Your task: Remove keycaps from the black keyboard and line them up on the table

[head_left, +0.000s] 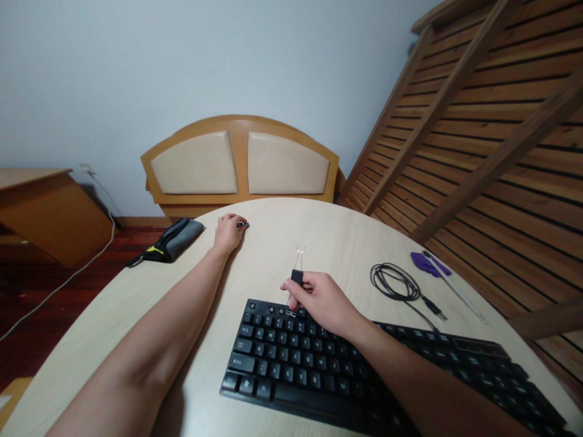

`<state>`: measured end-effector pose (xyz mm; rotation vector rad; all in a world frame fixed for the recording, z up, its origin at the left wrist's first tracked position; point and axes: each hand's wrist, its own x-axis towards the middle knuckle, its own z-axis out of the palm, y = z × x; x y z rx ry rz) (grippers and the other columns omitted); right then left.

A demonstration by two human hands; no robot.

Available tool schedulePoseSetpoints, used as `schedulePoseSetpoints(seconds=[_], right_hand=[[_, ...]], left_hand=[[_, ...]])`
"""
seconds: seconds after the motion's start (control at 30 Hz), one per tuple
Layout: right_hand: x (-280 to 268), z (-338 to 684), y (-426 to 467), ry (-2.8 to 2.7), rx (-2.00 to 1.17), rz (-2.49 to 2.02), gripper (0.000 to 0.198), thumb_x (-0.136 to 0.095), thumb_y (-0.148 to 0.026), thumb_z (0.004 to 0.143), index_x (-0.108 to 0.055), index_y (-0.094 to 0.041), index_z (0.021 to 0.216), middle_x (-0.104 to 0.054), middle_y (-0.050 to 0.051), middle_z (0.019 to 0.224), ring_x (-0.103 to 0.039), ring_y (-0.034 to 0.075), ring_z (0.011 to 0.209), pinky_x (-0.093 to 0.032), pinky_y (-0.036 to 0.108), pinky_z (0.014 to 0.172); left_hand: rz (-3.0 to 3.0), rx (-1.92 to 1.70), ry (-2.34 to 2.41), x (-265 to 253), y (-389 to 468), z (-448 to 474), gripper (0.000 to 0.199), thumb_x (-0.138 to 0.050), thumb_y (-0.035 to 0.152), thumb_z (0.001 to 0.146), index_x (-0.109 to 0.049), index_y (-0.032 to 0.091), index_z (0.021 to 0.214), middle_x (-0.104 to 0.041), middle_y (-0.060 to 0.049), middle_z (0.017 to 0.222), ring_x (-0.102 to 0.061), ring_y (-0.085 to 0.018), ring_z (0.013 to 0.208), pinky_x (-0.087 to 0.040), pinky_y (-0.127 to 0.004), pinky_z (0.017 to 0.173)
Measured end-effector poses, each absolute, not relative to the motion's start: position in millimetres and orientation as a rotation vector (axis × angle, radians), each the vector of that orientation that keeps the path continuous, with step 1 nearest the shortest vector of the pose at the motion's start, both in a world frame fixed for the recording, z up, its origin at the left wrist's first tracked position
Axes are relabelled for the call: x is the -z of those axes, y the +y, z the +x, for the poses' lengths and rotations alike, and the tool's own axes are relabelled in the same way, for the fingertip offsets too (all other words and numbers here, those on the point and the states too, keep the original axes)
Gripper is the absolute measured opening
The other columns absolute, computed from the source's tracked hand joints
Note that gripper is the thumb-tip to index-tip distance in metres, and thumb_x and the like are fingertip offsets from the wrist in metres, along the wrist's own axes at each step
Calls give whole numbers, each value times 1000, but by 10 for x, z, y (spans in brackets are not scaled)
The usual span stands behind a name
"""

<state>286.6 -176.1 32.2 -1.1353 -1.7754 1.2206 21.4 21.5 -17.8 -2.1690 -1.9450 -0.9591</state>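
Note:
A black keyboard [291,352] lies on the table below my right hand [321,297]. The right fingers pinch a wire keycap puller [297,277] by its black middle. Two thin wires point up from its top, and the lower wire end is close to the keyboard's top row; whether it touches a key is unclear. Farther back on the table, my left hand [229,232] rests with curled fingers at some small black pieces [243,224]. They look like keycaps, partly hidden by the fingers.
A coiled black USB cable [396,281] lies behind the keyboard's right half. Beyond it are a purple cloth [428,264] and a slim brush-like stick [455,288]. A grey and black pouch [170,241] sits at the left edge of the round table [337,237].

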Motion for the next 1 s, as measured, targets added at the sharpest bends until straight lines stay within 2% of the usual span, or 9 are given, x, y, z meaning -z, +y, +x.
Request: schedulePoseSetpoints(seconds=[0.23, 0.57, 1.0], right_hand=[[-317, 2866, -1761, -1777, -1214, -1137, 31, -54, -41, 92, -67, -15, 81, -69, 4, 69, -65, 15, 65, -49, 26, 63], [-317, 2866, -1761, -1778, -1214, -1146, 33, -54, -42, 92, -66, -15, 78, -69, 3, 68, -65, 15, 66, -49, 26, 64], [-308, 2867, -1759, -1768, -1233, -1138, 29, -54, -40, 92, -67, -16, 84, -69, 3, 69, -65, 15, 65, -50, 26, 63]], left_hand=[[-2185, 984, -1937, 179, 211, 211, 22, -60, 24, 86, -69, 25, 106, -59, -11, 117, -48, -33, 113, -46, -45, 94], [-2212, 982, -1924, 190, 236, 197, 20, -60, 23, 86, -71, 25, 102, -59, -10, 117, -48, -32, 114, -44, -46, 96], [-2214, 1010, -1901, 170, 188, 222, 22, -58, 19, 86, -67, 23, 105, -59, -11, 117, -49, -33, 114, -45, -48, 96]])
